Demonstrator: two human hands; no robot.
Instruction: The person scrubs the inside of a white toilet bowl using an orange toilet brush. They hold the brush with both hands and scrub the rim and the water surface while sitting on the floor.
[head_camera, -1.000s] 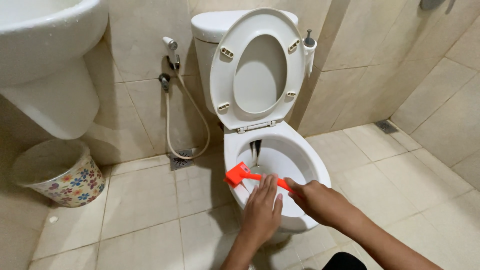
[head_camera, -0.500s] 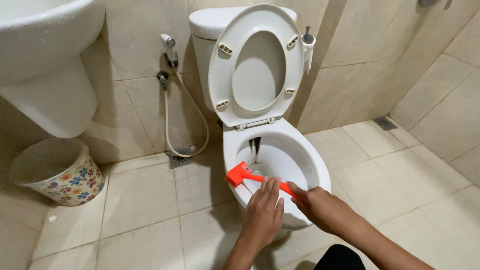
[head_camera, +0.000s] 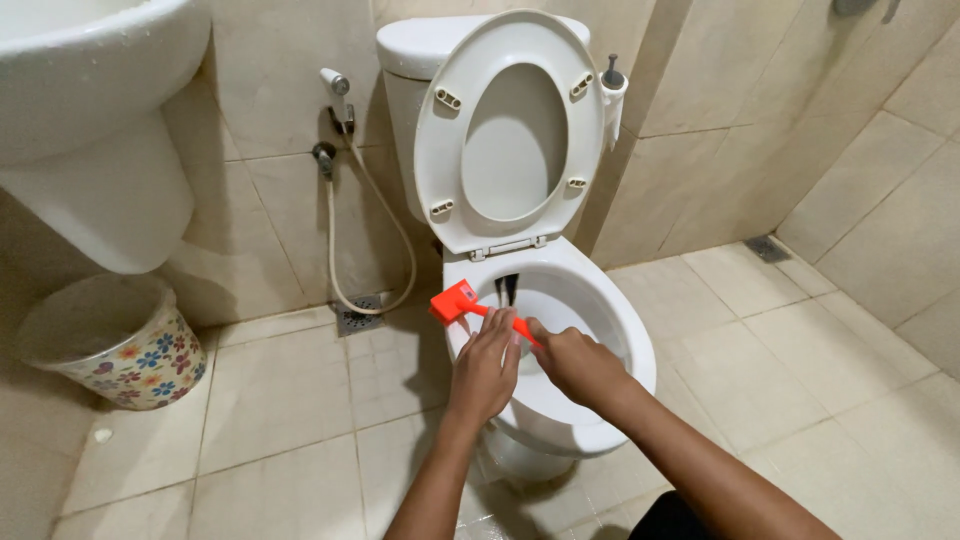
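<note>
An orange brush (head_camera: 462, 303) with a flat head lies across the left rim of the white toilet bowl (head_camera: 620, 330). My right hand (head_camera: 572, 362) is closed around its handle over the bowl. My left hand (head_camera: 486, 364) rests beside it, fingers on the handle and rim; whether it grips is unclear. The seat and lid (head_camera: 510, 130) stand raised against the cistern (head_camera: 415, 45).
A spray hose (head_camera: 345, 200) hangs on the tiled wall left of the toilet above a floor drain (head_camera: 358, 317). A flowered waste bin (head_camera: 115, 345) stands under the white washbasin (head_camera: 90, 110). A second drain (head_camera: 768, 248) sits at the right wall.
Both hands and the orange brush stay at the bowl's left rim with only a slight shift; the camera has moved a little.
</note>
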